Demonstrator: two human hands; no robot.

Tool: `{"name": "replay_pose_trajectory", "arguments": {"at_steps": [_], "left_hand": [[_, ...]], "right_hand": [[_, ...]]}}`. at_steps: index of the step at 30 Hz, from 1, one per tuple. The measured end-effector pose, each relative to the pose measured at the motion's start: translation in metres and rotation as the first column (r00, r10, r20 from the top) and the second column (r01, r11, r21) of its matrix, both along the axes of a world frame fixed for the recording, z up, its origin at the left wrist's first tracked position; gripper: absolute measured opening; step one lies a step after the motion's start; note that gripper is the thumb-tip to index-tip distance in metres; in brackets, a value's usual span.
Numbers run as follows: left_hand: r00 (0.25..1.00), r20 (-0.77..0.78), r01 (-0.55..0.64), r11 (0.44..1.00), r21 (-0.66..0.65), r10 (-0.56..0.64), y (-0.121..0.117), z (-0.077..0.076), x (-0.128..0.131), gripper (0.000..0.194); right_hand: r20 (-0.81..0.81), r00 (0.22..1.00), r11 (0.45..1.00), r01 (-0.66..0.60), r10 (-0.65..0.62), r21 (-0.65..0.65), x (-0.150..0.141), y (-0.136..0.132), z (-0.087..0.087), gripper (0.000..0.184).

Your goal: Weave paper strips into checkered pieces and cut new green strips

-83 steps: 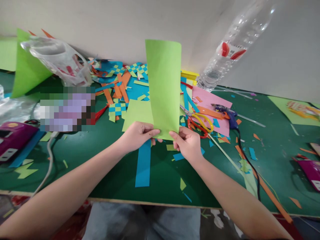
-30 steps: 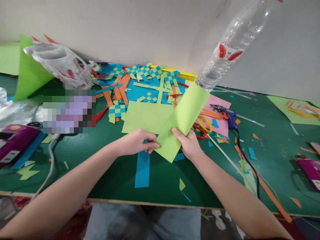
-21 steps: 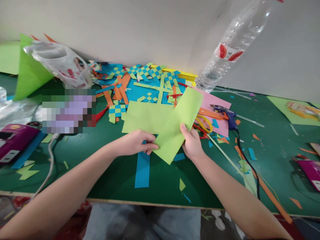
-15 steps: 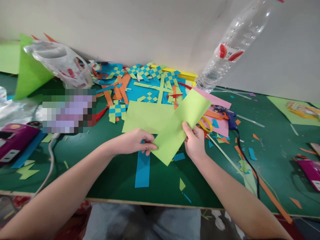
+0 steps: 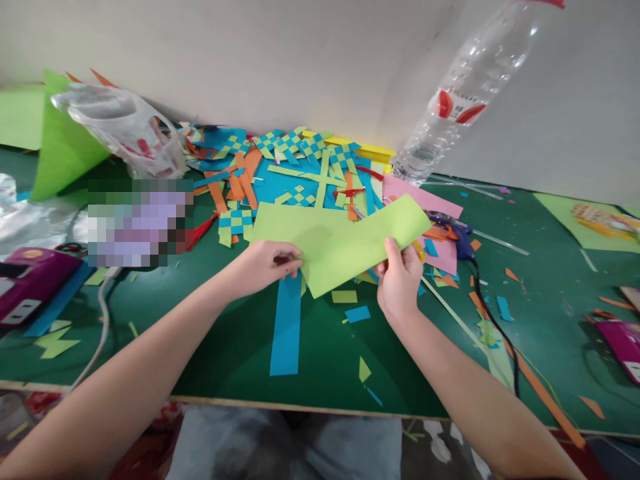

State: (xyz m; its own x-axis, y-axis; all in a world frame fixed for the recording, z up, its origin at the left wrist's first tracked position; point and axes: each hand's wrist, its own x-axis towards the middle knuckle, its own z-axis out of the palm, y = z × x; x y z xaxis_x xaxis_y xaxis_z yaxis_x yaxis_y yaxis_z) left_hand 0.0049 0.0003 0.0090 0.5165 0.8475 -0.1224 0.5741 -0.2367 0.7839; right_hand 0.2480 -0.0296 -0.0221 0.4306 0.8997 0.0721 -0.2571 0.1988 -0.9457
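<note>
A light green paper sheet (image 5: 360,243) is held slanted just above the green table (image 5: 550,287), its right end higher. My right hand (image 5: 400,283) pinches its lower edge near the right end. My left hand (image 5: 263,267) is closed on its left end, fingers curled round the corner. Behind it a second green sheet (image 5: 285,227) lies flat. A long blue strip (image 5: 286,327) lies on the table under my hands.
Woven blue-green paper squares (image 5: 235,223) and orange strips are heaped at the back. A clear plastic bottle (image 5: 455,100) leans against the wall. Scissors and a glue gun (image 5: 453,230) lie on pink paper at right. A plastic bag (image 5: 120,130) sits at the left.
The green sheet has swung from upright down towards level, turning clockwise. My right hand slid along its edge to the right end; my left hand stayed on the left corner.
</note>
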Motion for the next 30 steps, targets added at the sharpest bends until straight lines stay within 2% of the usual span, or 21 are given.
{"name": "replay_pose_trajectory", "arguments": {"at_steps": [2, 5, 10, 13, 17, 21, 23, 27, 30], "left_hand": [[0.990, 0.061, -0.128, 0.991, 0.046, 0.125, 0.002, -0.004, -0.001, 0.027], [0.956, 0.123, -0.283, 0.947, 0.149, 0.266, 0.004, -0.003, -0.002, 0.034], [0.918, 0.062, -0.397, 0.894, 0.207, 0.393, 0.002, 0.002, -0.001, 0.040], [0.903, 0.108, -0.429, 0.892, 0.141, 0.417, 0.002, -0.004, 0.000, 0.048], [0.872, 0.280, -0.407, 0.912, -0.044, 0.402, 0.004, -0.014, 0.002, 0.053], [0.759, 0.455, -0.376, 0.883, -0.279, 0.467, 0.006, -0.015, 0.003, 0.059], [0.730, 0.495, -0.348, 0.879, -0.325, 0.472, 0.006, -0.014, 0.002, 0.057], [0.802, 0.430, -0.295, 0.901, -0.317, 0.414, 0.005, -0.014, 0.001, 0.037], [0.825, 0.371, -0.322, 0.894, -0.311, 0.426, 0.006, -0.014, 0.001, 0.028]], "right_hand": [[0.010, 1.000, 1.000, 0.001, -0.001, -0.006, 0.000, 0.001, 0.000, 0.022], [0.025, 1.000, 1.000, -0.006, 0.006, -0.012, -0.001, 0.000, -0.001, 0.022], [0.037, 0.999, 0.999, -0.032, 0.033, -0.022, -0.003, -0.001, -0.001, 0.026], [0.039, 0.998, 0.999, -0.045, 0.045, -0.008, -0.005, -0.003, 0.000, 0.028], [0.056, 0.997, 0.999, -0.052, 0.052, -0.006, -0.007, -0.004, 0.001, 0.030], [0.101, 0.994, 0.999, -0.048, 0.049, -0.017, -0.006, -0.004, -0.001, 0.028], [0.118, 0.992, 0.998, -0.051, 0.053, -0.022, -0.006, -0.004, -0.002, 0.027], [0.120, 0.992, 0.999, -0.045, 0.047, -0.013, -0.006, -0.004, -0.002, 0.027], [0.140, 0.989, 0.998, -0.047, 0.051, -0.035, -0.006, -0.004, -0.001, 0.028]]}}
